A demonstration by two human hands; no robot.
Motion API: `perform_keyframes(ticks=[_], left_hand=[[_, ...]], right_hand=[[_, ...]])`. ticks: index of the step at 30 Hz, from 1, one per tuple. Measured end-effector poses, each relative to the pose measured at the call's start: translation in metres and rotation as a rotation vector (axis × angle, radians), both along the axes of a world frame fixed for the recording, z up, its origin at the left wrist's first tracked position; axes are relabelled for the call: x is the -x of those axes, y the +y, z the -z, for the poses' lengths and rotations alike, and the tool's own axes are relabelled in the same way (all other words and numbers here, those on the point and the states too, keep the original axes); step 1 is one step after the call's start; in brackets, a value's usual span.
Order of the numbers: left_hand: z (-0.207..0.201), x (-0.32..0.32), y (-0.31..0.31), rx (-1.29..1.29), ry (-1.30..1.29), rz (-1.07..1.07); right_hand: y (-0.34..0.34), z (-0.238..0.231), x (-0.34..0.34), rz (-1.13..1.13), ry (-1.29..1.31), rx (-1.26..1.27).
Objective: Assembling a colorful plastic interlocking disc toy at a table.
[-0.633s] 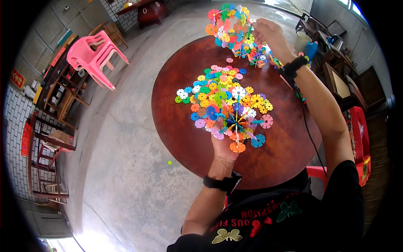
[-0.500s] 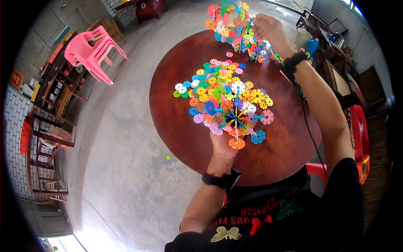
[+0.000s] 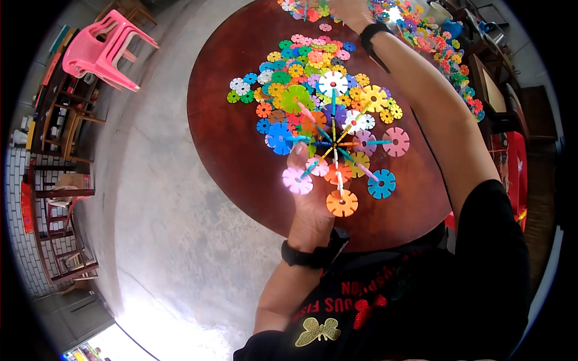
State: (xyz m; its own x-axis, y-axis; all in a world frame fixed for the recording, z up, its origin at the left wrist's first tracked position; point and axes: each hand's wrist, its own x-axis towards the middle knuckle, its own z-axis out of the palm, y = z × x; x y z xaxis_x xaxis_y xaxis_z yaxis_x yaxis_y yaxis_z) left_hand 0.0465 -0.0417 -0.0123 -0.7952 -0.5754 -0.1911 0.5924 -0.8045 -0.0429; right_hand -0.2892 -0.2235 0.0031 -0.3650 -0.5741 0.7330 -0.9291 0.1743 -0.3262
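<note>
In my left hand (image 3: 310,210) is a spiky model of interlocking notched plastic discs (image 3: 342,204). My fingers are closed around its lower left part and mostly hidden behind it. Its multicoloured arms spread from a dark centre and end in larger flower-like discs. Beneath and beyond it, a pile of small loose discs (image 3: 281,77) covers the middle of the table. At the far edge of the view, my right hand (image 3: 350,9) is beside another cluster of joined discs (image 3: 297,8). The picture's edge cuts off its fingers, so their grip is hidden.
The round dark red table (image 3: 220,120) bears everything. Several colourful disc assemblies (image 3: 428,41) line its far right side. Stacked pink plastic chairs (image 3: 99,51) stand at the left, with wooden furniture (image 3: 78,129) below them. A red chair (image 3: 510,171) is at the right.
The view has tilted, so table and pile sit higher in it. My right hand has moved left from the raised disc assembly's right side. My left hand still holds the spiky model, now seen larger.
</note>
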Motion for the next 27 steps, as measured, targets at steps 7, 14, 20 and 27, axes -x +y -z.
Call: perform_keyframes(ticks=[7, 14, 20, 27], left_hand=[[-0.008, 0.004, 0.009, 0.046, -0.200, -0.082], [-0.024, 0.001, 0.006, 0.049, -0.132, -0.131], [-0.023, 0.001, 0.001, 0.132, 0.059, -0.090], [-0.021, 0.001, 0.000, 0.131, 0.035, -0.084]], right_hand=[[-0.030, 0.051, 0.021, 0.174, 0.103, 0.029], [-0.015, 0.055, -0.012, -0.024, -0.078, 0.129], [-0.002, 0.044, -0.019, -0.028, -0.350, -0.151], [0.000, 0.042, -0.018, 0.023, -0.303, -0.130]])
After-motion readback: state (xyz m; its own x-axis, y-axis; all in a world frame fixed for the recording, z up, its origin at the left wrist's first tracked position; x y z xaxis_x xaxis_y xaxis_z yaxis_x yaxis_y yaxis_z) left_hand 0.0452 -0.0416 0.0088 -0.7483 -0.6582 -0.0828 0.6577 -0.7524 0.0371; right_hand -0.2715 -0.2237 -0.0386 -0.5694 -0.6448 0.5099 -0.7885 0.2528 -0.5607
